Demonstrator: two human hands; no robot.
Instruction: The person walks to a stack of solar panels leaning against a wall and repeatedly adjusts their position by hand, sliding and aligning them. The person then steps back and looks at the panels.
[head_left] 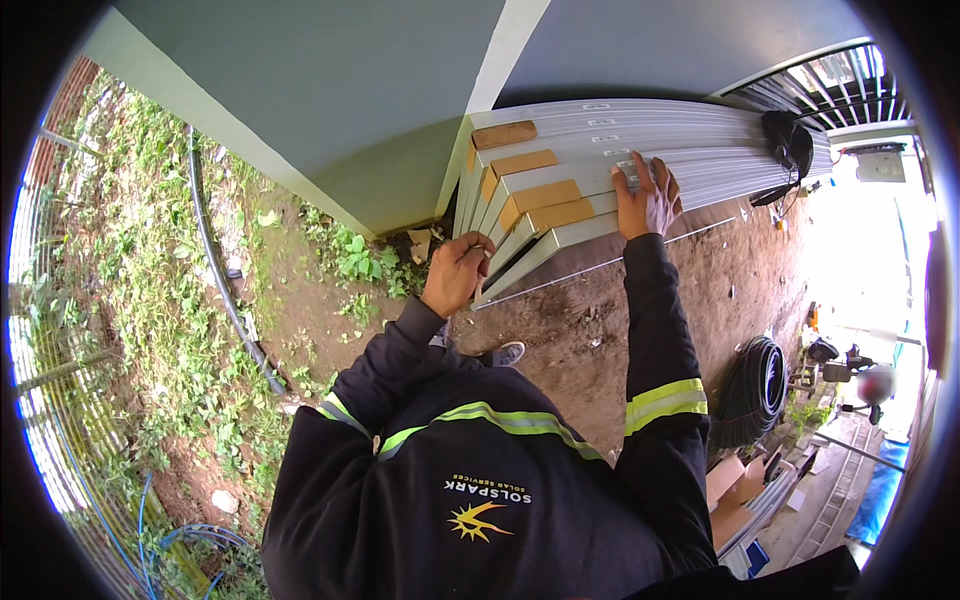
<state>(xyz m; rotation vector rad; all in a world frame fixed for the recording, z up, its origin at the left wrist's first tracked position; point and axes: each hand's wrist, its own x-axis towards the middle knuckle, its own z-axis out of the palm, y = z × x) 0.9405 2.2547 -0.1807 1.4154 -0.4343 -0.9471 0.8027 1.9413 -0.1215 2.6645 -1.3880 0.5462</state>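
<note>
Several silver-framed panels (pixel 565 145) stand by the wall (pixel 650 50), a black item (pixel 788 145) on top, white labels (pixel 602 138) along their edges. Left hand (pixel 460 272) curls at one end, grip unclear; right hand (pixel 646 198) spreads across them.

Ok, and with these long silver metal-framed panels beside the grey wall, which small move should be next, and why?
Perhaps ease the frontmost silver metal-framed panel slightly outward with the left hand while the right hand steadies the other panels. The left hand is curled at the panels' left ends, the right hand lies spread on the top edges, and dark gaps show between the front panels.
</note>
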